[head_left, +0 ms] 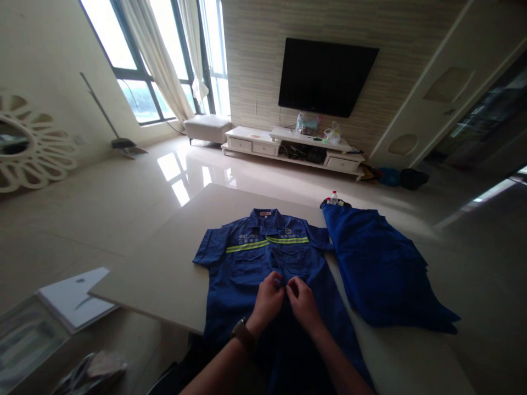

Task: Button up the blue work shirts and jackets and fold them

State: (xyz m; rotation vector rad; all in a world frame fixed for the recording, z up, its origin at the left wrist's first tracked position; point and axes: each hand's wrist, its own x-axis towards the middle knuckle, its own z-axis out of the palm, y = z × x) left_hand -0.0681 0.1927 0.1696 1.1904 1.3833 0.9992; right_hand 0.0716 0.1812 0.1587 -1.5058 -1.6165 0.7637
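Nearest, a dark wristwatch (244,332) sits on the left forearm, just behind the left hand (269,296). That hand's grip is pinched on the front edge of a blue short-sleeved shirt (242,277); the right hand (302,302), close beside it, has its grip pinched there too, thumb against fingers. The two meet over the middle of the front, probably because a small spot of the opening needs both sets of fingertips (any button there is too small to make out).

The shirt lies face up on the pale worktop (173,241), collar away from the person and sleeves spread, which likely keeps the front flat and its opening within easy reach. Its lower part runs back under the forearms, into shadow. On the right, a pile of blue cloth (370,263) lies just beside it, presumably set aside to leave the middle free; whether sleeve and pile touch is hard to tell.

Past the pile, near the worktop's far edge, stands a red-capped bottle (334,197). Across the floor are a low white cabinet (251,137) and, above it, a wall-mounted television (329,77).
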